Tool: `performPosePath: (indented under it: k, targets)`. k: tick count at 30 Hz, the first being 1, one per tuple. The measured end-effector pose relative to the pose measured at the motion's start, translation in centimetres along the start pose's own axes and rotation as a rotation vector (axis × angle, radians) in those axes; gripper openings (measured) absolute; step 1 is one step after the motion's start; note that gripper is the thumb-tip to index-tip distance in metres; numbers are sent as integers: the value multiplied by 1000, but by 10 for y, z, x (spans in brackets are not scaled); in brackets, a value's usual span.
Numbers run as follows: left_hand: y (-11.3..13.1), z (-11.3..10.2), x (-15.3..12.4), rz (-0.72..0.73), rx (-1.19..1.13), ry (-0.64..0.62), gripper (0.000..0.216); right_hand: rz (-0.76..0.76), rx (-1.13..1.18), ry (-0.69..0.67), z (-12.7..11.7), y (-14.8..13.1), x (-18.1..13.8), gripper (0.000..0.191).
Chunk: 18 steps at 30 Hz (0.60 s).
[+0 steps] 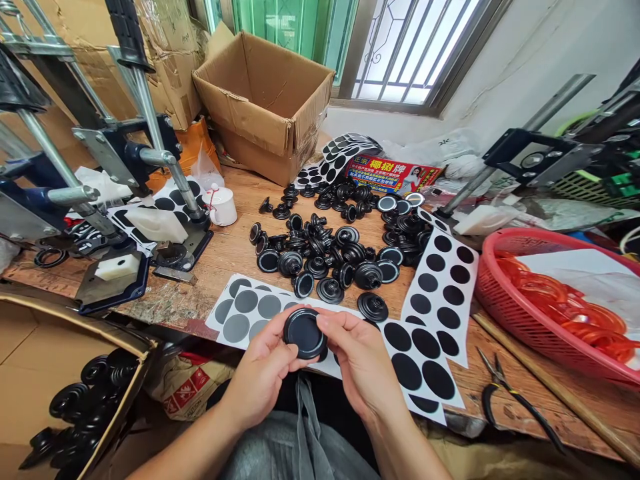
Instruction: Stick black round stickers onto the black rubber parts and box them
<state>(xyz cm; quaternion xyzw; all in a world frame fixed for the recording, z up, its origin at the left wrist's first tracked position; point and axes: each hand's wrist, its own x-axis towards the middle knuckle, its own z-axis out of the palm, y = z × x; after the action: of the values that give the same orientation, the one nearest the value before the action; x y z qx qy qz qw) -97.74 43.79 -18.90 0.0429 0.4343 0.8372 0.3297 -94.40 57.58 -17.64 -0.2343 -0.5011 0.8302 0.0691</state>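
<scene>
Both of my hands hold one round black knob-like part (304, 333) above the table's front edge, its flat disc face turned up toward me. My left hand (265, 367) grips its left and lower rim, thumb on the face. From the right, my right hand (357, 353) pinches the rim, thumb near the upper right. Under and beside my hands lie white sheets of round black stickers (425, 377), with greyish-looking ones (245, 300) on the left. Beyond them is a heap of similar black parts (320, 257), some with pale rings on their faces.
Lever presses stand at left (165, 167) and right (525, 160). A cardboard box (260, 113) sits at the back, near a white cup (221, 207). At right are a red basket (540, 327), pliers (500, 387) and a wooden stick (550, 387). Another box (30, 360) at lower left holds black parts.
</scene>
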Motion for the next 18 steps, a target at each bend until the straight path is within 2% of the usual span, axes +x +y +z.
performPosePath:
  k: [18]
  targets:
    - [-1,-2,-2,-1,10,-12,40,-64,-58,21,1,5,-2,15]
